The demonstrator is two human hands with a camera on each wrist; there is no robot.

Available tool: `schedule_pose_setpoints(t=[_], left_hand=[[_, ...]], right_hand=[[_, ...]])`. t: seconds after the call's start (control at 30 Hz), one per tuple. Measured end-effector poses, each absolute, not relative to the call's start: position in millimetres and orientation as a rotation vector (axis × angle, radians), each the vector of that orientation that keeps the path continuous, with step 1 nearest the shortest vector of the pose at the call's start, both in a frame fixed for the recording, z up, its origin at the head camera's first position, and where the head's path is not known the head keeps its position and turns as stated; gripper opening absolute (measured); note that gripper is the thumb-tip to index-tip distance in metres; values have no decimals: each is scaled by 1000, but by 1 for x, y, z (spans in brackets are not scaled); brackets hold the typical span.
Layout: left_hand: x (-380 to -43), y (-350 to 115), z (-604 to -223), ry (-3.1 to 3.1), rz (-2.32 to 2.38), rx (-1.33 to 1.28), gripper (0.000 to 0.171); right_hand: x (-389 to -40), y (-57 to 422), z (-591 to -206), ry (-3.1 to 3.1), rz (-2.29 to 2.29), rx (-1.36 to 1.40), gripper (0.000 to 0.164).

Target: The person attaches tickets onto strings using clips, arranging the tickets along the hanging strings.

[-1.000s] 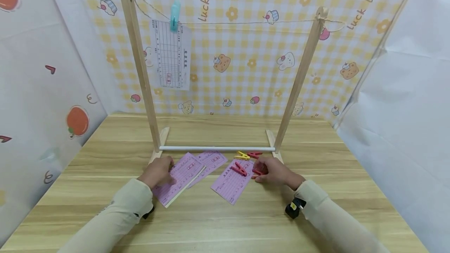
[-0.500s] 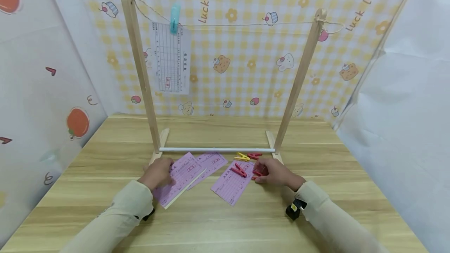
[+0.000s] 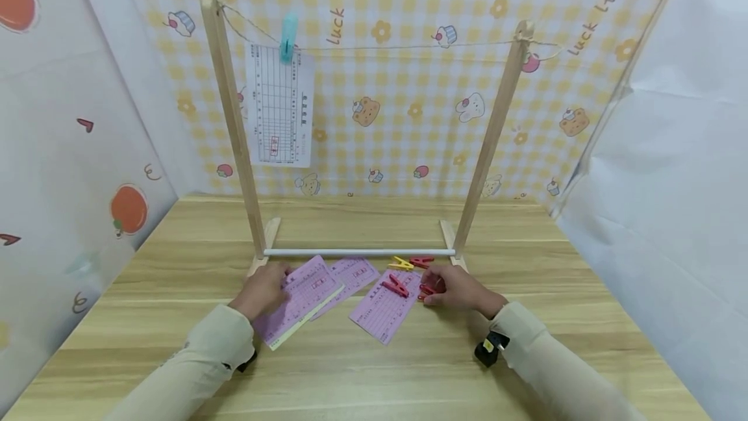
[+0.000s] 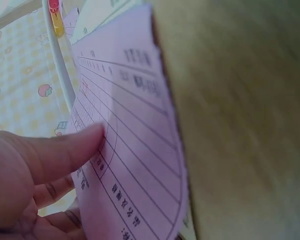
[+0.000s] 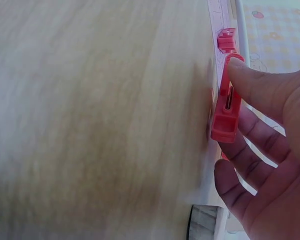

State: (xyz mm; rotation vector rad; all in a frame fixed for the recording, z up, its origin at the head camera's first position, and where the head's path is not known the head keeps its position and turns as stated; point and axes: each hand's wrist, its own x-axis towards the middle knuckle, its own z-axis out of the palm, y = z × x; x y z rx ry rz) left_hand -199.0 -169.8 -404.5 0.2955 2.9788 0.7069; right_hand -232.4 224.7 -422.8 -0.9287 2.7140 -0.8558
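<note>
My left hand [image 3: 267, 291] pinches a pink printed form [image 3: 300, 297] by its left side, thumb on top. A pale yellow sheet [image 3: 280, 341] peeks out below its lower edge. In the left wrist view the pink form [image 4: 125, 110] is tilted, with fingers behind it. My right hand [image 3: 454, 286] holds a red clothespin [image 5: 226, 112] between thumb and fingers. Beside it, another red clothespin [image 3: 396, 285] lies on a second pink form [image 3: 380, 317]. A further pink form [image 3: 352, 275] lies partly under the one in my left hand.
Behind stands a wooden frame with a left post [image 3: 230, 115], a right post [image 3: 497, 128] and a white bottom rod [image 3: 356, 253]. From its string [image 3: 380, 48] a white form [image 3: 279, 109] hangs by a turquoise clothespin [image 3: 288, 38]. Yellow [image 3: 400, 264] and red [image 3: 421, 261] clothespins lie near the rod.
The yellow sheet shows wider under the pink form in my left hand. My right hand has stayed in place with the red clothespin. The head view has tipped slightly upward.
</note>
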Motion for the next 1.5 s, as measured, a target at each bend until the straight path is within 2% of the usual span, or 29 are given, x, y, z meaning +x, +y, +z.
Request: schedule_pose_setpoints(t=[0.2, 0.57, 1.03, 1.5], left_hand=[[-197, -170, -406, 2980, 756, 335, 17], [-195, -165, -399, 2996, 837, 412, 7], [-198, -157, -385, 3050, 905, 495, 5], [-205, -143, -369, 2980, 1011, 394, 14]], right_hand=[[-232, 225, -423, 2718, -854, -930, 24], [-232, 226, -420, 2709, -881, -893, 22], [-235, 221, -408, 2720, -917, -884, 17], [-241, 218, -392, 2711, -1039, -852, 14]])
